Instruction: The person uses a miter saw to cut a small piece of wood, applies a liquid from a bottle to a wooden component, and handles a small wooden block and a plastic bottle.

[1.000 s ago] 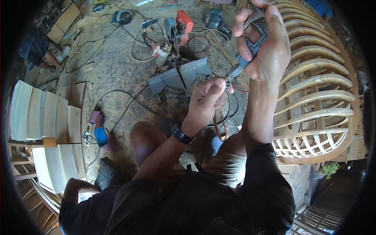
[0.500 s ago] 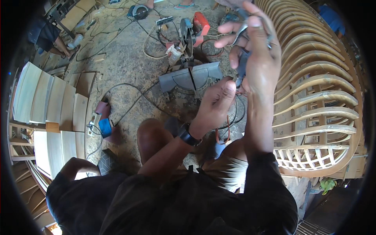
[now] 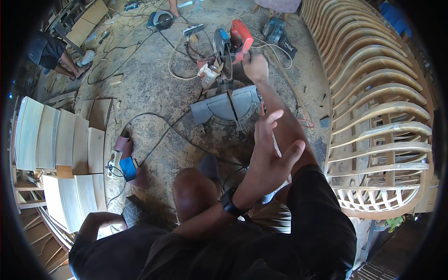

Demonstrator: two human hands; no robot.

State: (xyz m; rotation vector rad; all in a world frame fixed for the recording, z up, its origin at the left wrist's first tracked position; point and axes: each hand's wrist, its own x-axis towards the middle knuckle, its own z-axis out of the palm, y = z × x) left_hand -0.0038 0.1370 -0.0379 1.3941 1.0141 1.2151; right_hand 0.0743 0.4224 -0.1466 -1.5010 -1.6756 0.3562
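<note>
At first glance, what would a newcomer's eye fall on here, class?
First, the long, curved-rib wooden frame along the right side. Then the mitre saw on the floor above centre, the right hand close beside its red housing. Lastly, pale wooden panels at the left.

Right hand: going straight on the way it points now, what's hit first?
Probably the miter saw's red, rounded housing, just ahead of the right hand in this view. Depth is unclear: the hand might pass above it, or already touch.

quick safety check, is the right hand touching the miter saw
Cannot tell. In the head view, the right hand borders the miter saw in outline, but neither contact nor gap shows plainly.
</note>
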